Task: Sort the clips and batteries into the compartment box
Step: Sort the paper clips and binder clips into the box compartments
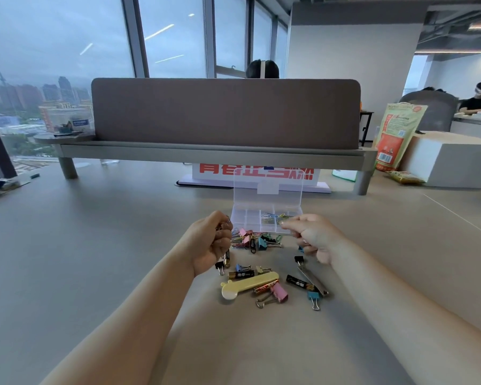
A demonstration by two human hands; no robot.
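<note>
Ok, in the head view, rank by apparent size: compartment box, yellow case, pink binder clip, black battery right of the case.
1. compartment box, largest, though farthest away.
2. yellow case.
3. black battery and pink binder clip look alike, so unranked.

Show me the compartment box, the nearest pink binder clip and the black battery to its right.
compartment box [241, 218], head view, bare left compartment.
pink binder clip [280, 292], head view, pink body.
black battery [298, 282], head view, middle of casing.
</note>
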